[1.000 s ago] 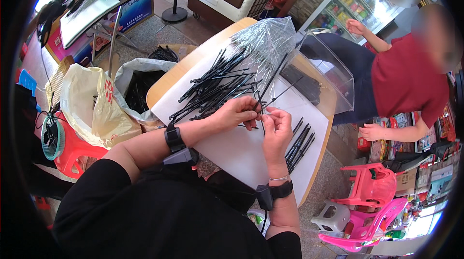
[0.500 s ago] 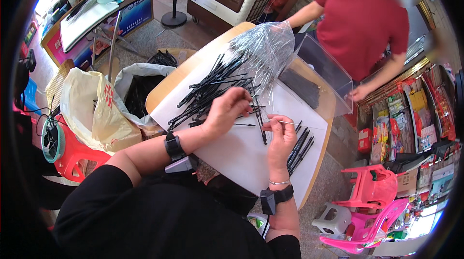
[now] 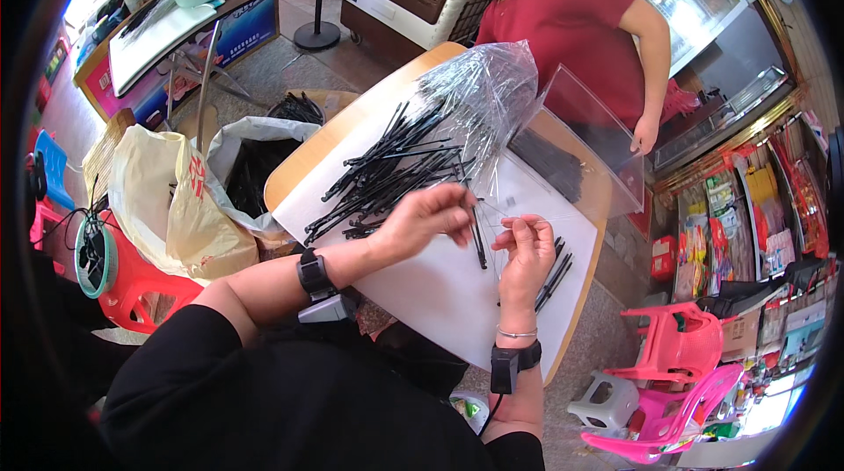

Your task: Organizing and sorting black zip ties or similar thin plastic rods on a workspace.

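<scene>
My left hand [image 3: 429, 220] hovers over the white-topped table, its fingertips pinched together. What they grip is too small to make out. Just right of it, my right hand [image 3: 526, 253] is closed with thumb and finger on some thin pale strands [image 3: 494, 207], which stretch toward the left fingertips. A thin black rod [image 3: 479, 241] with a knobbed end lies beneath, between the hands. Beyond the left hand spreads a loose heap of similar black rods [image 3: 378, 174]. A few more black rods [image 3: 554, 279] lie beside my right wrist.
A clear plastic bag [image 3: 492, 93] of thin pale strands lies at the table's far end, near a clear box [image 3: 598, 137]. A person in a red shirt [image 3: 563, 18] stands beyond. Left are a cream bag [image 3: 180, 199] and a red stool [image 3: 145, 295]; pink chairs [image 3: 681, 339] stand right.
Both my hands have shifted slightly rightward and nearer me, with the strands still in the right one. The person in red has leaned leftward and drawn an arm back from the plastic bag.
</scene>
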`<state>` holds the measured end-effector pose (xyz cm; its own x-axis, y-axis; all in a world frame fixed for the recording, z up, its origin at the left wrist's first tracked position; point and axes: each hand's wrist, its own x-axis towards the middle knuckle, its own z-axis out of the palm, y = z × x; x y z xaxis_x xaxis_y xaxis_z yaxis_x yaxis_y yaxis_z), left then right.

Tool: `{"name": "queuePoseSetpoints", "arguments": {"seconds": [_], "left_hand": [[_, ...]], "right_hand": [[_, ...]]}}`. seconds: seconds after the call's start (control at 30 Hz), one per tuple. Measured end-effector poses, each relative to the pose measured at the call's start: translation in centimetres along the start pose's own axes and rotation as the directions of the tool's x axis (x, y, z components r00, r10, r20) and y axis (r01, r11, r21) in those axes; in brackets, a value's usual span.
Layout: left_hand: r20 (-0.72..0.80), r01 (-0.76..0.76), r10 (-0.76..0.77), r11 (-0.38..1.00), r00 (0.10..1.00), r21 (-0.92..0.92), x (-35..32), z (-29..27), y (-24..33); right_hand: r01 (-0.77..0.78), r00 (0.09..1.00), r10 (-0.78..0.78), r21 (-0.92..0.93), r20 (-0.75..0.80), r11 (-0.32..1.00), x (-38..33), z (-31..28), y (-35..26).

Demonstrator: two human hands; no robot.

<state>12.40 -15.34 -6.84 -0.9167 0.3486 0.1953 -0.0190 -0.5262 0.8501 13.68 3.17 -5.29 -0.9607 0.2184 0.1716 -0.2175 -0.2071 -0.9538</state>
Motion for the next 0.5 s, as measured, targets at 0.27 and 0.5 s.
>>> {"name": "queuePoseSetpoints", "arguments": {"seconds": [0.27, 0.5], "left_hand": [[0.14, 0.277, -0.277, 0.961, 0.95, 0.024, -0.16, -0.08, -0.15], [0.187, 0.274, -0.274, 0.961, 0.944, 0.024, -0.05, 0.03, 0.06]], "right_hand": [[-0.094, 0.989, 0.071, 0.181, 0.128, 0.979, -0.05, -0.15, 0.24], [-0.194, 0.971, 0.173, 0.122, 0.163, 0.973, -0.35, -0.19, 0.64]]}}
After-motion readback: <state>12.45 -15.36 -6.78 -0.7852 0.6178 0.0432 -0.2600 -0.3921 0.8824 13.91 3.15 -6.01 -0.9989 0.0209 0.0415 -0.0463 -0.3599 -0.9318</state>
